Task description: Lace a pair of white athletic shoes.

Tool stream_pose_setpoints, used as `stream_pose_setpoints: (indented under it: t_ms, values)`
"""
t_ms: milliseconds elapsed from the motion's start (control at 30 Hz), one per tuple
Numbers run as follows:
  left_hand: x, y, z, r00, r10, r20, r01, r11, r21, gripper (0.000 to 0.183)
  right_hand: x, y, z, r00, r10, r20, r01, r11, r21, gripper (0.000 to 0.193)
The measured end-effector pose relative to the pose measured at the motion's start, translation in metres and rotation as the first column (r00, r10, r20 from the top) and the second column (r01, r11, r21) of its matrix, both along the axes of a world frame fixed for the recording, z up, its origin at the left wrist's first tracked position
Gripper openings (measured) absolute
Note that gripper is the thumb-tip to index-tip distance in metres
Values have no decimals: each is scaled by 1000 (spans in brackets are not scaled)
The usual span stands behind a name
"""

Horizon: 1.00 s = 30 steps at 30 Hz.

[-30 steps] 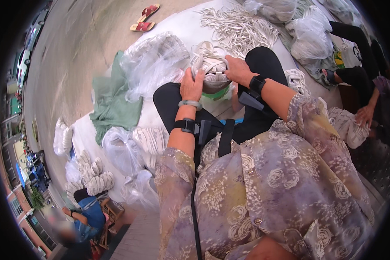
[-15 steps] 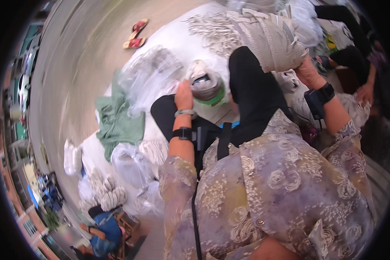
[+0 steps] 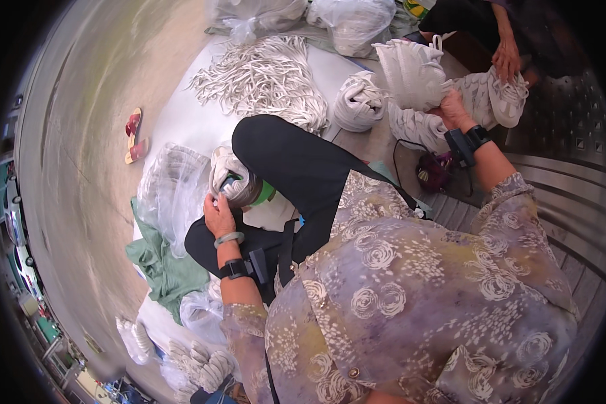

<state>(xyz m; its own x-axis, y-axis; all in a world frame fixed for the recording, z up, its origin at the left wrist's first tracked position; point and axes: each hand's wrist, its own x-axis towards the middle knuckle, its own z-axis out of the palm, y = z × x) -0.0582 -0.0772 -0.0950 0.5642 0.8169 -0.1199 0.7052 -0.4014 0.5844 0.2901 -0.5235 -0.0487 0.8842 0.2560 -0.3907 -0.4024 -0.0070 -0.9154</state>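
Observation:
My right hand (image 3: 455,111) is closed on a thick bundle of nested off-white shoe uppers (image 3: 411,74), at its lower right end. This bundle is beside a row of more white shoe uppers (image 3: 475,101), where another person's hand (image 3: 507,60) rests. Between my knees, white and grey shoe uppers (image 3: 230,172) sit nested together, with a bright green part (image 3: 265,193) showing beneath. Fingers of my left hand (image 3: 219,214) pinch their near edge. Another round bundle of shoe uppers (image 3: 359,101) stands beyond my right knee.
A heap of off-white laces (image 3: 262,81) lies on the white sheet (image 3: 202,74) ahead. Clear plastic bags (image 3: 172,178) and a green cloth (image 3: 158,269) are at the left. Red sandals (image 3: 136,138) lie on the ground. A dark purple object (image 3: 434,172) sits below my right wrist.
My view has turned to the right. My right hand has brought its bundle down beside the other person's row of shoe uppers. The left hand stays at the nested uppers between my knees.

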Motion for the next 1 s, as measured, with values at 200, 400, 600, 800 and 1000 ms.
stream_pose_setpoints:
  t_ms: [200, 400, 600, 800, 1000]
  values:
    - [-1, 1, 1, 999, -28, -34, 28, 1000, -8, 48, -22, 16, -44, 970, 153, 188, -34, 853, -520, 32]
    - [-5, 0, 9, 997, -15, -69, 12, 999, -53, 47, -41, 75, -60, 926, 275, 257, 92, 498, -862, 29]
    - [-4, -6, 9, 998, -43, -41, 43, 999, -5, 46, -27, 82, -62, 960, 257, 114, 1, 401, -916, 34]
    - [-19, 3, -1, 996, -78, 50, 72, 992, 105, 41, -12, 89, -40, 931, 366, 5, -125, 331, -935, 37]
    - [-14, 2, 11, 996, -84, 34, 82, 995, 52, 35, 10, 78, -70, 926, 374, 47, -84, 327, -941, 31]
